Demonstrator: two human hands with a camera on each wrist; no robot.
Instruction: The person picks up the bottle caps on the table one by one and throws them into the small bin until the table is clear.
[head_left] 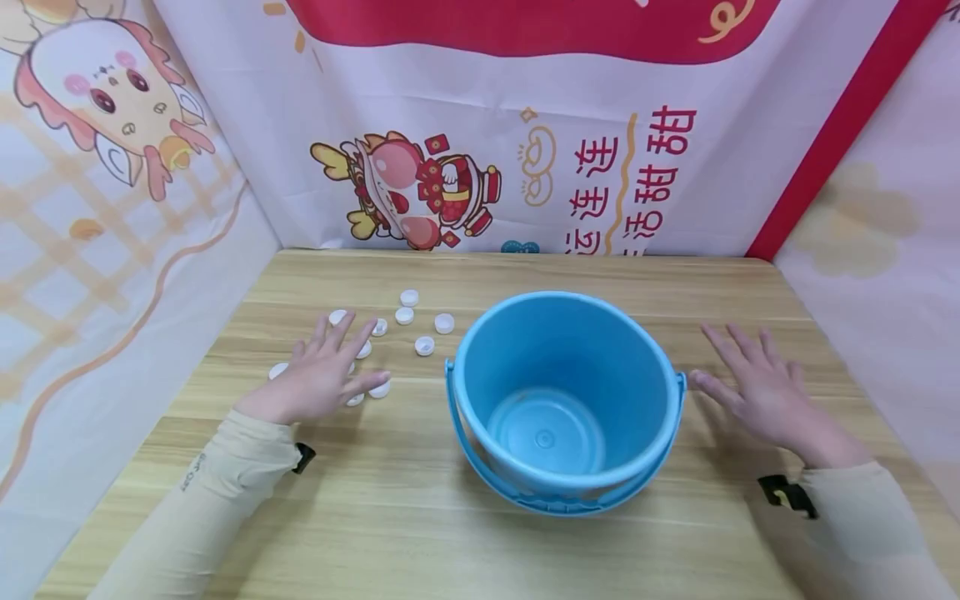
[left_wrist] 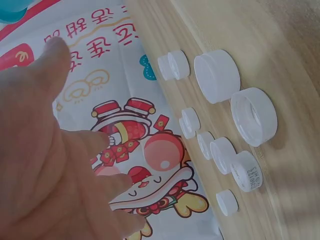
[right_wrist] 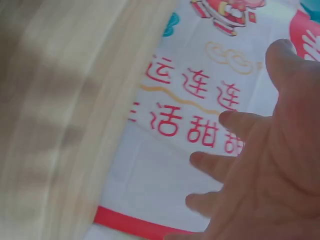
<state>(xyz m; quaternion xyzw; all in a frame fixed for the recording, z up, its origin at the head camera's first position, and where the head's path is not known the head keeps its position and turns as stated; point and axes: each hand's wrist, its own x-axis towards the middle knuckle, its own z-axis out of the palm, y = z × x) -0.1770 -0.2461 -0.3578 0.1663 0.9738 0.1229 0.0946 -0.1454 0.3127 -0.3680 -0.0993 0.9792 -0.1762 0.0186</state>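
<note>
My left hand (head_left: pixel 318 379) hovers over a scatter of white bottle caps on the left half of the table, its fingers spread and holding nothing. In the left wrist view several white caps (left_wrist: pixel 254 117) lie on the wood below the palm, apart from it. A light blue plastic bucket (head_left: pixel 555 312) stands upright right of the middle, its inside bare and its handle (head_left: pixel 562 505) lowered toward the near side. Just right of the bucket, my right hand (head_left: pixel 765 400) is held with fingers spread and nothing in them. Part of the caps is hidden beneath the left hand.
The wooden table (head_left: pixel 360 517) ends at a white printed cloth backdrop (head_left: pixel 465 92). More printed cloth (head_left: pixel 150 275) hangs along the left side, and a pale cloth (head_left: pixel 877 242) along the right.
</note>
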